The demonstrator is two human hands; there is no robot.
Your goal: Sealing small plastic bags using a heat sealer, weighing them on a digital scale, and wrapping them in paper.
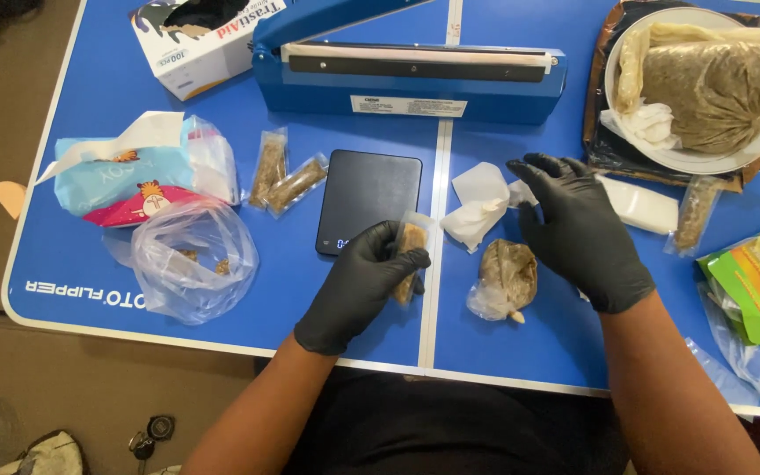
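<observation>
My left hand (358, 286), in a black glove, grips a small clear packet of brown filling (412, 249) just in front of a black digital scale (368, 200). My right hand (579, 230), also gloved, hovers open with fingers spread over the blue table (503, 352). Its fingertips are close to a crumpled white tissue (478, 202). A knotted clear bag of brown material (506, 278) lies just left of that hand.
A blue heat sealer (411, 75) stands behind the scale. Two filled packets (281, 173) lie left of the scale, near a tissue pack (125, 176) and a loose plastic bag (193, 259). A glove box (200, 40) sits far left. A white plate (692, 160) holds a large bag of brown material at the right.
</observation>
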